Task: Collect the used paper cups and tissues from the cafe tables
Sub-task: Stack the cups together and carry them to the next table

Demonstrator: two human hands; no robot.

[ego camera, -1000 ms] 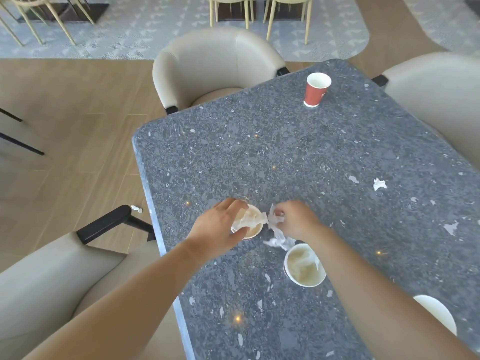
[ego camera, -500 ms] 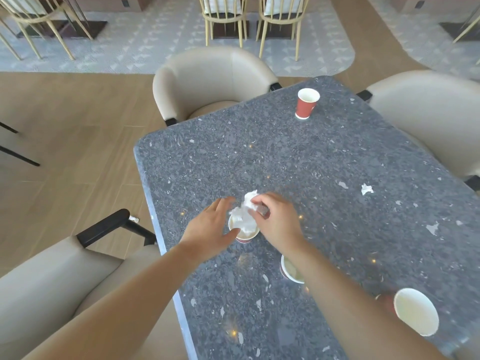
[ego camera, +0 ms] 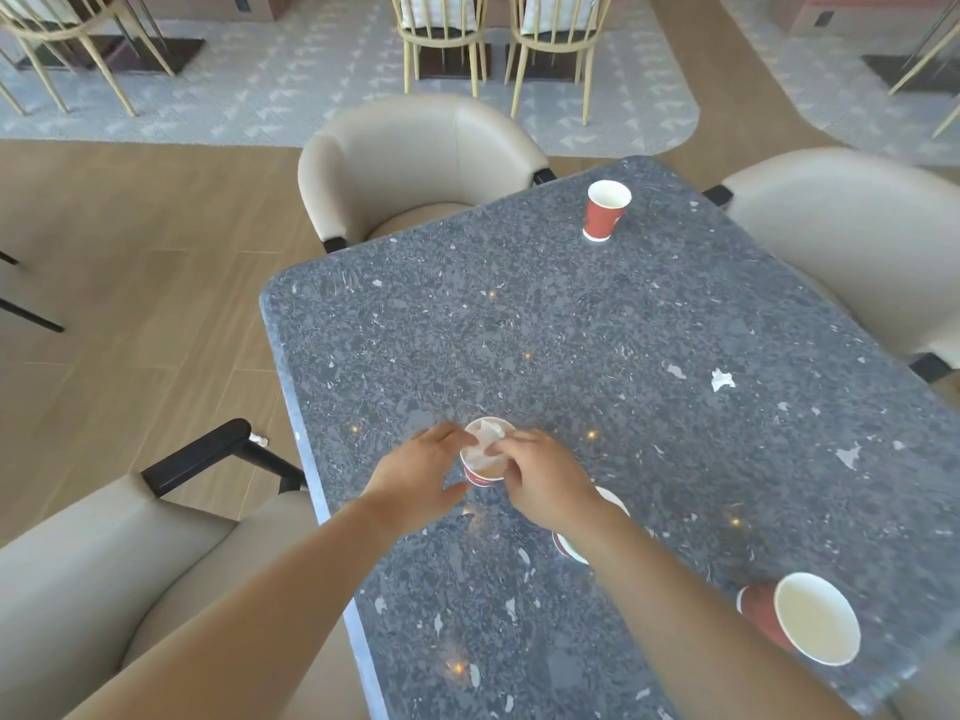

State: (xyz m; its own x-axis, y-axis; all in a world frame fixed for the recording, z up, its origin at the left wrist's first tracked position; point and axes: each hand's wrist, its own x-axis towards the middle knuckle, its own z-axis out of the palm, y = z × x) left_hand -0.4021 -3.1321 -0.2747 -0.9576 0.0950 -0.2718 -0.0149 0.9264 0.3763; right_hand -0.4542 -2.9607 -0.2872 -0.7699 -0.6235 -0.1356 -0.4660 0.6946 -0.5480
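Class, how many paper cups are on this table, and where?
4. Far cup by the far edge; middle cup gripped by the left hand while the right hand pinches tissue in it; third cup partly hidden under the right forearm; near cup at the right edge.

red cup (ego camera: 602, 216), grey speckled table (ego camera: 571, 330)

Dark grey speckled stone table (ego camera: 571, 330) filling centre and right of the frame, far red cup (ego camera: 605, 210) upright near its upper edge, tissue scrap (ego camera: 722, 379) at mid right, stuffed cup (ego camera: 483, 474) holding crumpled tissue (ego camera: 485, 441) at lower centre, half-hidden cup (ego camera: 566, 548) just lower right of it, open cup (ego camera: 810, 623) at lower right.
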